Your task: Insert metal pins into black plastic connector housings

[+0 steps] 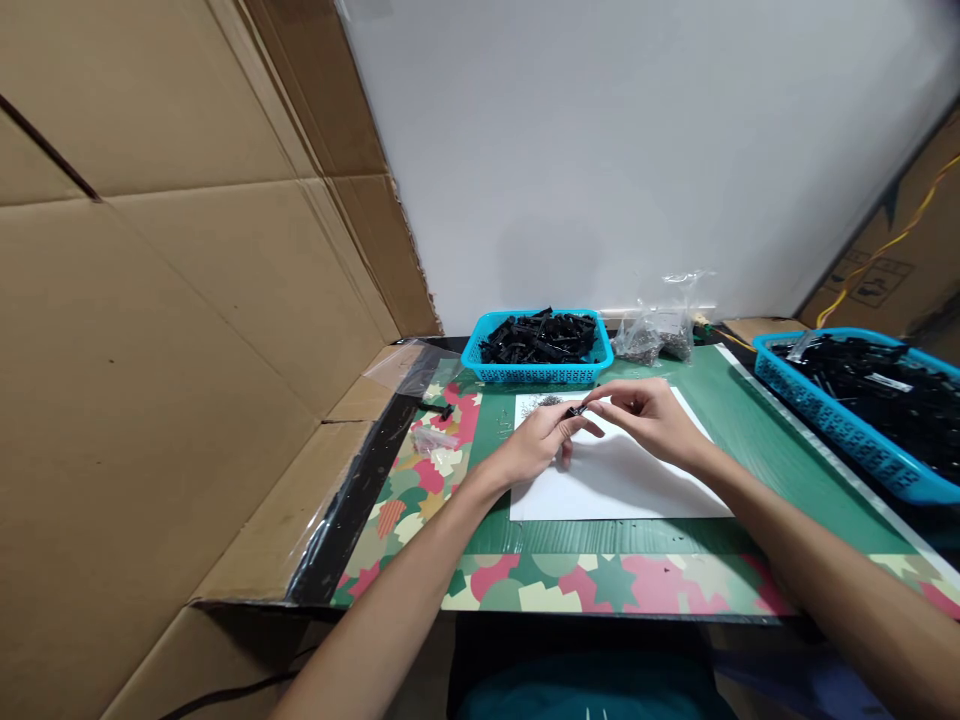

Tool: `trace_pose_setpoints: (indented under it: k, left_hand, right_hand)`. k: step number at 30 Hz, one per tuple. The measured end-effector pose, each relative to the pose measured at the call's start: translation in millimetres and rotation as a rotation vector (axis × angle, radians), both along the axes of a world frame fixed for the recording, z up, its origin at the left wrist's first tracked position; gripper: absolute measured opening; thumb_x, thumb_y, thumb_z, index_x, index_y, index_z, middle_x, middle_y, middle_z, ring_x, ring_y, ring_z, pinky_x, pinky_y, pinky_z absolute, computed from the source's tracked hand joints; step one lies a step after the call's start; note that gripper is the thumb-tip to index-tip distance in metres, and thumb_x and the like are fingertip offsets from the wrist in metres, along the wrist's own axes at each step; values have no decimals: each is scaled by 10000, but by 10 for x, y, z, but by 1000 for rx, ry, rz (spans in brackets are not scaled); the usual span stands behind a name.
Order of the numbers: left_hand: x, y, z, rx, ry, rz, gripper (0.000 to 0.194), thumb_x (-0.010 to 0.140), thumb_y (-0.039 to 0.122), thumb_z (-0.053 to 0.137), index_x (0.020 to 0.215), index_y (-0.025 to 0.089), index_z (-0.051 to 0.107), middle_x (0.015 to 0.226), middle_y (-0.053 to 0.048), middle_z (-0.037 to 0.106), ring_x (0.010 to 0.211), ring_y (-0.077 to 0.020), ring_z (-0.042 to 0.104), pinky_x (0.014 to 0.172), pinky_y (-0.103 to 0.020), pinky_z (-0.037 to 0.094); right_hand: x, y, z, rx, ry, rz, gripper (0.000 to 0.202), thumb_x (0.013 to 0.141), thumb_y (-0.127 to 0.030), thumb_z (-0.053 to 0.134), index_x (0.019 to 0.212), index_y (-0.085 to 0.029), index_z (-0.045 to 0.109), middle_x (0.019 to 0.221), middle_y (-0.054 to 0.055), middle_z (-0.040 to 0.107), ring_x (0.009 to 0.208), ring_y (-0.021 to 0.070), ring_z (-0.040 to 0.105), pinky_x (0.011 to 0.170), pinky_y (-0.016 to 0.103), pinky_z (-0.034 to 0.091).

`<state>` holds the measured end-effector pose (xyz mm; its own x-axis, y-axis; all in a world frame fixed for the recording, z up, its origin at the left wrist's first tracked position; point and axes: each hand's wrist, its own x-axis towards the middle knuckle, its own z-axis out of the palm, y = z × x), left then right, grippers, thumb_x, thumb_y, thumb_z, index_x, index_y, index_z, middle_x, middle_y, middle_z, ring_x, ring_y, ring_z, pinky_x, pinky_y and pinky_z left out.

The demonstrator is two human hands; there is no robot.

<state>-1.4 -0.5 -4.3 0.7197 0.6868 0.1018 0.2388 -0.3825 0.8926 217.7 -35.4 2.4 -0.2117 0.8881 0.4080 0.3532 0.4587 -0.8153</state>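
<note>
Over a white sheet of paper (pixel 600 490), my left hand (pixel 536 442) is closed on a small black plastic part (pixel 576 410). My right hand (pixel 649 418) meets it from the other side, thumb and forefinger pinched together at the part's right end. Whether those fingertips hold a separate tiny piece is too small to tell. Just behind my left hand, a small heap of fine metal pieces (pixel 551 401) lies on the paper's far edge. A few more thin metal pieces (pixel 505 424) are scattered left of the sheet.
A blue basket (pixel 536 374) of black parts stands at the back, another blue basket (pixel 847 425) at the right. Clear bags (pixel 656 342) of small metal pieces sit behind. A black part (pixel 436 408) and a small plastic bag (pixel 435 441) lie left. Cardboard (pixel 187 330) walls the left side.
</note>
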Motion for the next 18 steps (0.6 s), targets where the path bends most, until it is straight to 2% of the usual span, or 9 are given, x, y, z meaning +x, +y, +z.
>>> trace_pose_setpoints:
  k: [2,4,6,9,11,14,16,18]
  left_hand:
    - [5,1,-9,118,40,44,467,1107,498,427,1236,163,725,938,-84,760,684,-156,666,668,-260,542]
    - [14,-3,-4,185,50,82,397,1091,461,484,1219,178,730,1054,-100,751,923,-224,707,854,-318,557]
    - [23,-17,5,246,76,101,352,1074,390,525,1320,197,687,1238,-122,715,1154,-287,671,998,-378,526]
    - [39,-59,3,336,166,113,444,1079,310,484,1511,229,544,1421,-136,654,1306,-329,617,1078,-433,493]
    - [56,-94,-21,342,226,113,497,1091,311,450,1584,245,451,1455,-138,648,1323,-339,620,1064,-439,500]
    - [100,-142,-75,323,281,87,516,1100,296,415,1612,265,361,1272,-120,750,1194,-332,701,962,-425,528]
    - [136,-160,-108,304,251,85,481,1088,262,434,1563,265,358,1180,-95,776,1075,-298,743,893,-392,537]
    - [167,-166,-128,275,203,99,359,1070,270,487,1422,250,421,1125,-75,783,936,-254,759,816,-353,543]
  right_hand:
    - [11,4,15,-12,11,-27,353,992,-488,656,930,-176,809,572,-41,444,536,109,293,499,284,192]
    - [22,17,16,1,42,-55,367,982,-500,669,890,-169,799,607,-20,502,541,107,313,494,283,203]
    - [32,40,2,0,125,-76,389,966,-522,688,845,-164,779,605,-17,496,527,102,318,480,276,208]
    - [33,77,-33,-114,375,-34,459,934,-600,707,777,-169,724,535,-65,334,459,83,245,430,260,179]
    - [15,93,-43,-233,578,30,540,904,-676,702,678,-191,633,524,-94,238,434,68,162,404,249,134]
    - [-23,98,-12,-382,803,103,653,881,-770,652,581,-227,447,523,-109,168,433,60,82,394,238,82]
    - [-38,94,25,-451,868,130,692,893,-808,591,574,-238,364,517,-111,145,429,64,62,389,240,79]
    - [-38,90,55,-485,885,138,717,912,-836,518,575,-244,296,515,-107,134,430,73,54,387,247,92]
